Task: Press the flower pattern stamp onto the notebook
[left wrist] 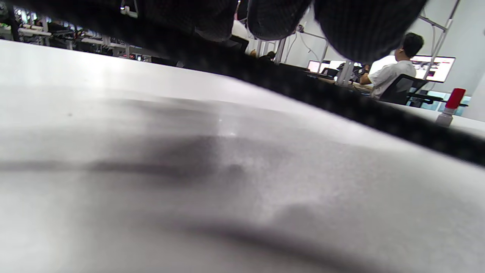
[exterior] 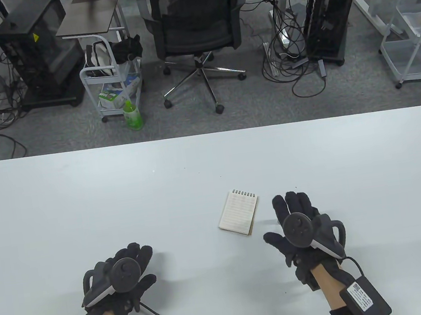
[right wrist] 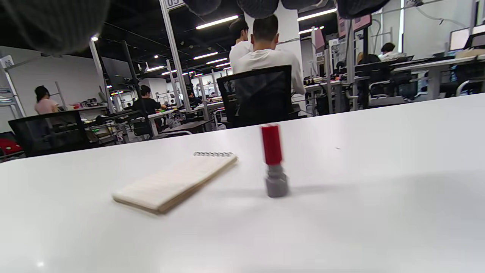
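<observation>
With the right hand (exterior: pixel 301 227) hovering spread and empty above the upright red-capped stamp (right wrist: pixel 273 161) beside the spiral notebook (exterior: pixel 239 212), and the left hand (exterior: pixel 119 272) idle, a careless reach could topple that narrow stamp.

My hands, the left hand (exterior: pixel 123 271) and the right hand (exterior: pixel 299 227), wear black knit gloves, each with a dark grey tracker edged in white on its back. The worktop (exterior: pixel 85 205) is plain pale grey-white, and the notebook (exterior: pixel 240 217) on it shows a cream page ruled with faint lines, a silver spiral binding and a tan edge. The stamp (right wrist: pixel 273 161) has a bright red upper part over a grey base.
</observation>
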The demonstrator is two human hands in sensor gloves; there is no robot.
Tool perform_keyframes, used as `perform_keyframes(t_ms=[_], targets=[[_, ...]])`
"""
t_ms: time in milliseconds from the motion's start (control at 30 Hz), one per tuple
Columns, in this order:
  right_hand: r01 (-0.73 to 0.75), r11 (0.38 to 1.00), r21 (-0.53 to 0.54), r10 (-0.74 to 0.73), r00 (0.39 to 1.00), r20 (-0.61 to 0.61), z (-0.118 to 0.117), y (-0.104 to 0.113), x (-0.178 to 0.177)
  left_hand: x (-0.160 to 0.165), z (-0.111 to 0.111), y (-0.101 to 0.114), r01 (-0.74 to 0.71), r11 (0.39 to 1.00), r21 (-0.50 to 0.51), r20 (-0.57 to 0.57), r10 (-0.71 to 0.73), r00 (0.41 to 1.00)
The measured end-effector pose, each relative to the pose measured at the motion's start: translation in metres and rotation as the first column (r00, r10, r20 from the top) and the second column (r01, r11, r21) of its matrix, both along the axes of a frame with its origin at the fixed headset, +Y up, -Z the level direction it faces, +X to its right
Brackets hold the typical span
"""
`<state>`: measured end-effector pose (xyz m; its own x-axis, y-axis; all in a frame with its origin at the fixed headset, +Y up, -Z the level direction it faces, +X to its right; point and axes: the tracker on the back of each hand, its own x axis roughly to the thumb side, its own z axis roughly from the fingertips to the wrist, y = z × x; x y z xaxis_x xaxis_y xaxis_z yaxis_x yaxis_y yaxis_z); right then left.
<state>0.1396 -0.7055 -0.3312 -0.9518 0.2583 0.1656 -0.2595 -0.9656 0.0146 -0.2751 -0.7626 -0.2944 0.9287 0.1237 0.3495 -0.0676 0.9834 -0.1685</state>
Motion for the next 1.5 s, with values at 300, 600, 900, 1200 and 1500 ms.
perform_keyframes(t_ms=[300, 600, 900, 1200, 1500], targets=[[-0.226, 0.962, -0.151, 0.234, 0.971, 0.04, -0.099, -0.003, -0.062, 0.003, -0.002, 0.004, -0.025, 1.0, -0.019, 0.014, 0.025, 1.0], [-0.357, 0.851, -0.386, 0.405, 0.913, 0.049, -0.151, -0.05, -0.08, -0.003, -0.006, 0.003, -0.043, 0.998, -0.044, 0.012, 0.044, 0.999], [-0.337, 0.845, -0.415, 0.381, 0.924, 0.027, -0.163, -0.06, -0.078, -0.009, -0.007, 0.003, -0.063, 0.997, -0.046, -0.004, 0.063, 0.998], [-0.354, 0.852, -0.386, 0.386, 0.923, 0.006, -0.162, -0.061, -0.083, -0.008, -0.008, -0.001, -0.044, 0.998, -0.052, -0.002, 0.044, 0.999], [-0.366, 0.897, -0.246, 0.378, 0.926, 0.002, -0.153, -0.048, -0.085, -0.009, -0.007, -0.002, -0.045, 0.998, -0.049, -0.009, 0.045, 0.999]])
